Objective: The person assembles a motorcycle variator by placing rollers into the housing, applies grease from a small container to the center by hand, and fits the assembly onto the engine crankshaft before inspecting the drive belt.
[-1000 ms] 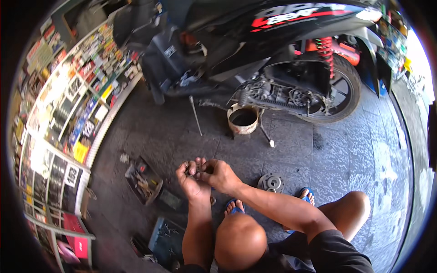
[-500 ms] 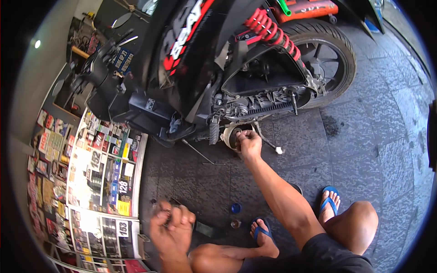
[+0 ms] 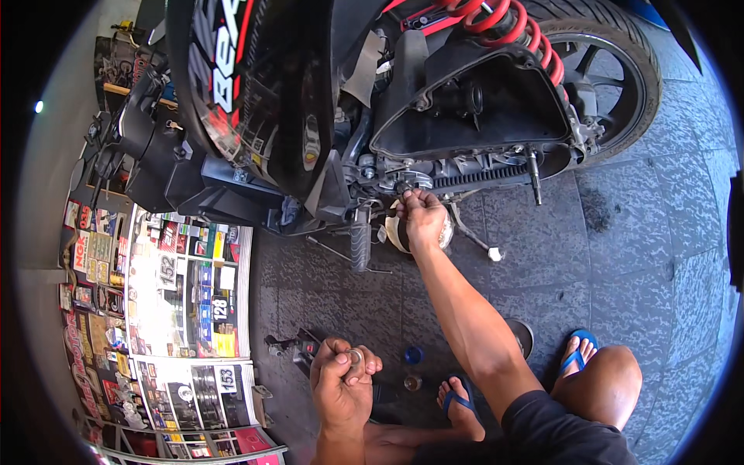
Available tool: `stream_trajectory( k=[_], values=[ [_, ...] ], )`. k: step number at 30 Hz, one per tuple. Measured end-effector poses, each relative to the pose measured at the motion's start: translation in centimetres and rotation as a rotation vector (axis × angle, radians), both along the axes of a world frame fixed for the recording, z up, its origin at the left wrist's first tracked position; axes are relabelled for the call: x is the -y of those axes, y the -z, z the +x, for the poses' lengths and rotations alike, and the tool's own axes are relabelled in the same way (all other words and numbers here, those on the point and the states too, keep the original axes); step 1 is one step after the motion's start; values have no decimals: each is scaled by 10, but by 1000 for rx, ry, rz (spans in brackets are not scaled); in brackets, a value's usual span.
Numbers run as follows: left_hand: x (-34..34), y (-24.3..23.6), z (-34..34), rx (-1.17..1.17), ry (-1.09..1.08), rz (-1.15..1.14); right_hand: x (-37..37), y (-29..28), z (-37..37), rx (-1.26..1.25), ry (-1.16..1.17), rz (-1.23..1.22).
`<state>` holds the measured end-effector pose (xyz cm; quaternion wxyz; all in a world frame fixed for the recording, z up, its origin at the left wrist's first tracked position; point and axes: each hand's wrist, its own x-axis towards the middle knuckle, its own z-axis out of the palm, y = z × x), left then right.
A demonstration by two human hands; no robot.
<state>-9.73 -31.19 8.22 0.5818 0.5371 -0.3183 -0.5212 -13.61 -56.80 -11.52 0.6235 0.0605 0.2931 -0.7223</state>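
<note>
My right hand (image 3: 425, 221) reaches out to the side of the scooter's open drive case (image 3: 473, 167). Its fingertips are pinched together at the round pulley (image 3: 397, 180) on the front end of the drive belt (image 3: 480, 180). A small dark piece shows at the fingertips, too hidden to name. My left hand (image 3: 345, 395) is raised nearer to me, palm up. Between its thumb and curled fingers sits a small round metal ring (image 3: 356, 359). Just behind my right hand, a whitish bowl (image 3: 397, 234) stands on the floor, partly covered by the hand.
A centre stand leg (image 3: 474, 234) with a white tip juts out beside the bowl. On the floor lie a thin metal rod (image 3: 329, 246), a power tool (image 3: 298, 349), a blue cap (image 3: 413, 355) and a small jar (image 3: 413, 383). A glass display case (image 3: 194, 294) stands at the left.
My right hand has moved up from the bowl to the pulley. My left hand has shifted right and turned so the metal ring shows. The view has come closer to the scooter.
</note>
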Motion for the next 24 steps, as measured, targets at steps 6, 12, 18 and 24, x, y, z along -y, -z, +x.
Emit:
stream_trajectory(
  k=[6, 12, 18, 24],
  values=[
    [9, 5, 3, 32, 32, 49, 2, 2, 12, -11, 91, -38],
    [9, 3, 6, 74, 24, 43, 5, 3, 13, 10, 96, -14],
    [7, 1, 9, 73, 38, 27, -1, -21, 9, 84, 37, 91],
    [6, 3, 3, 74, 18, 45, 7, -31, 0, 271, 13, 146]
  ],
)
